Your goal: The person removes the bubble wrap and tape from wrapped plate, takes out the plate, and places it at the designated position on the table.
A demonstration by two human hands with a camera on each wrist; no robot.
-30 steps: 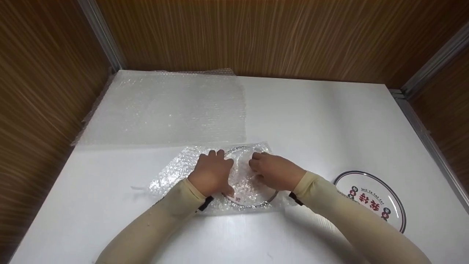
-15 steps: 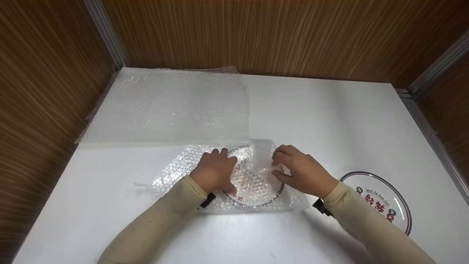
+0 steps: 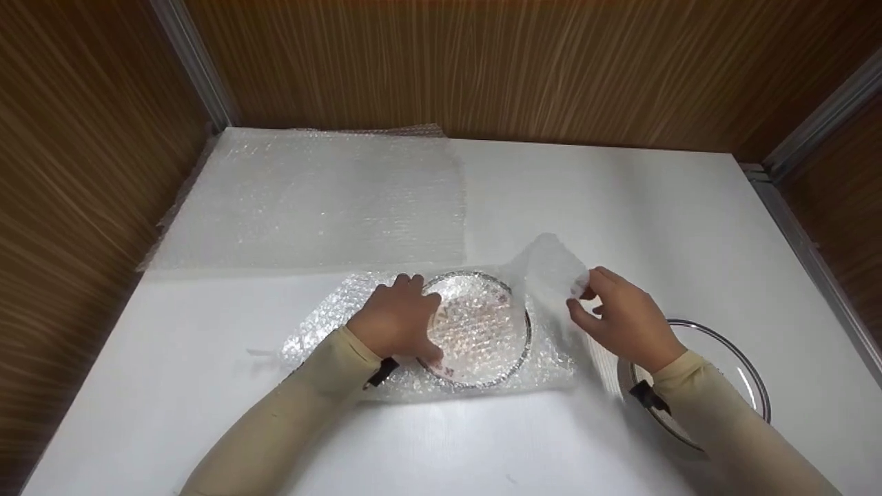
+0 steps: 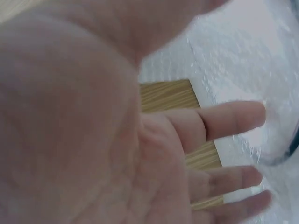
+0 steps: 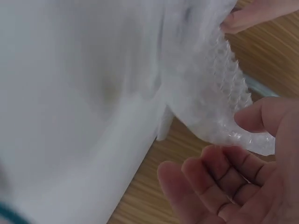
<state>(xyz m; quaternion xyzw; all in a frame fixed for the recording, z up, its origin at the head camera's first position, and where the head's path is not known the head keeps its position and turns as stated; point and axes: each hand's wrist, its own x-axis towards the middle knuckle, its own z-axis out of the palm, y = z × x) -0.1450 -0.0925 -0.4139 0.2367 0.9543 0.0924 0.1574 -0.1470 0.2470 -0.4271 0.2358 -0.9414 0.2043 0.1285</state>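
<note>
A: What takes up the most room?
B: Wood-grain panels (image 3: 468,69), standing round a white table (image 3: 606,213).
A: And on the table?
B: A large sheet of bubble wrap (image 3: 331,200) lies flat at the far left, reaching past the table's left edge. Nearer the person there is a smaller piece of wrap (image 3: 555,375), with a flap (image 3: 551,265) raised at its right side.
A: Where are the plates?
B: I count 2. The covered plate (image 3: 479,331) lies under the smaller piece, its dark rim showing through. The bare plate (image 3: 716,362) sits to the right, partly hidden by the right sleeve (image 3: 744,437).
A: How are the hands?
B: The left hand (image 3: 396,317) is spread wide, resting on the wrap over the covered plate's left edge. The right hand (image 3: 630,320) is narrow, pinching the flap's edge between thumb and fingers.
A: Smallest?
B: Black straps (image 3: 648,397), 1 at each wrist.
</note>
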